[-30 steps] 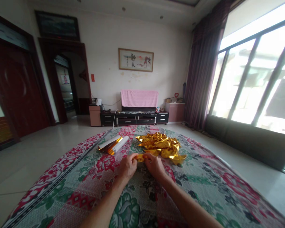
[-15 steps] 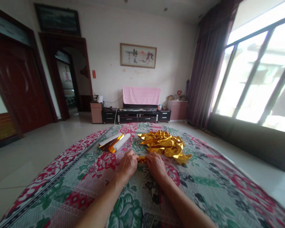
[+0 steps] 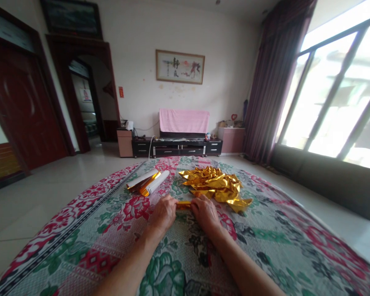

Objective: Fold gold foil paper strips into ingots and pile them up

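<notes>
A narrow folded strip of gold foil paper point(image 3: 183, 204) stretches between my two hands, low over the tablecloth. My left hand point(image 3: 165, 210) grips its left end, fingers closed. Its right end is pinched in my right hand point(image 3: 205, 210), whose fingers are partly hidden behind the knuckles. Just beyond my right hand lies a pile of folded gold paper ingots point(image 3: 217, 185), pointed at their ends. Up and to the left of my left hand rest loosely rolled sheets point(image 3: 148, 183), white outside and gold inside.
A flowered tablecloth point(image 3: 111, 246) covers the round table under my arms. Past its far edge stand a low black cabinet point(image 3: 185, 150) and a screen draped with a pink towel point(image 3: 184, 120). A window point(image 3: 333, 94) with purple curtains point(image 3: 271, 82) is on the right.
My hands have drawn slightly apart, so more of the gold strip shows between them. The view has tilted down a little. Pile and rolled sheets lie as before.
</notes>
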Demonstrator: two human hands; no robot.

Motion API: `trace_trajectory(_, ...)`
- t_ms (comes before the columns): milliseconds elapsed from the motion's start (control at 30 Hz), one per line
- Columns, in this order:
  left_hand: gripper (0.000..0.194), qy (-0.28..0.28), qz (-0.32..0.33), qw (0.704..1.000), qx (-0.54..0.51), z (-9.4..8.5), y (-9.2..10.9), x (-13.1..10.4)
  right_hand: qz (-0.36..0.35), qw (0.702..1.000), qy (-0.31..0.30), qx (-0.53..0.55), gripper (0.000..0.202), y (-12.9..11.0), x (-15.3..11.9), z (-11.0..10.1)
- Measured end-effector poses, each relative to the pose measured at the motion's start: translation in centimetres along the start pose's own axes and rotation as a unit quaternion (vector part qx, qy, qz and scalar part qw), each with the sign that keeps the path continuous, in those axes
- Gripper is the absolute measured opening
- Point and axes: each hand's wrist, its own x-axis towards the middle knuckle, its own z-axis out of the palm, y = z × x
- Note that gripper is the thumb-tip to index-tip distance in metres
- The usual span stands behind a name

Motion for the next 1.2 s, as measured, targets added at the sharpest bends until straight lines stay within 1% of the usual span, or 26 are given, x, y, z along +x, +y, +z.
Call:
trace_trajectory(133,0.027,0.004,-0.019,0.999,0.028,-0.5,0.7,-0.2,0.007,1.0,-0.003,-0.006,0.026,-0.1,-0.1,0.0)
trace_trajectory(233,0.026,0.025,-0.039,0.998,0.048,-0.9,1.2,-0.3,0.002,1.0,0.017,0.008,0.023,-0.2,-0.3,0.1)
trace_trajectory(300,0.024,0.038,-0.05,0.998,0.03,-1.0,1.4,-0.2,-0.003,0.999,0.033,0.036,0.021,-0.2,-0.3,0.2)
trace_trajectory(400,0.019,0.052,-0.07,0.994,-0.059,-1.0,1.5,0.3,0.006,0.994,0.054,0.093,0.021,0.0,-0.3,0.3)
trace_trajectory(467,0.016,0.045,-0.11,0.981,-0.156,-0.9,1.4,0.6,0.016,0.987,0.072,0.145,0.021,0.1,-0.2,0.3)
trace_trajectory(500,0.015,0.032,-0.137,0.967,-0.211,-0.8,1.4,0.8,0.019,0.981,0.082,0.177,0.021,0.1,-0.2,0.4)
trace_trajectory(600,0.017,-0.018,-0.209,0.911,-0.355,-0.7,1.3,1.1,0.023,0.953,0.096,0.286,0.02,0.2,0.0,0.4)
trace_trajectory(667,0.019,-0.03,-0.23,0.88,-0.415,-0.7,1.4,1.2,0.026,0.937,0.083,0.339,0.02,0.3,0.0,0.5)
trace_trajectory(733,0.021,-0.036,-0.232,0.862,-0.449,-0.7,1.5,1.3,0.03,0.929,0.062,0.363,0.023,0.3,0.2,0.5)
trace_trajectory(833,0.026,-0.052,-0.231,0.852,-0.467,-0.7,1.7,1.4,0.032,0.925,0.042,0.376,0.03,0.4,0.3,0.3)
trace_trajectory(967,0.032,-0.063,-0.253,0.834,-0.486,-0.6,1.7,1.5,0.019,0.921,0.024,0.388,0.033,0.6,0.5,0.1)
trace_trajectory(1100,0.032,-0.087,-0.245,0.825,-0.501,-0.5,1.3,1.4,-0.005,0.926,0.022,0.377,0.033,0.8,0.4,0.0)
trace_trajectory(1200,0.031,-0.094,-0.244,0.819,-0.511,-0.4,1.1,1.3,-0.006,0.927,0.019,0.373,0.032,0.8,0.4,-0.1)
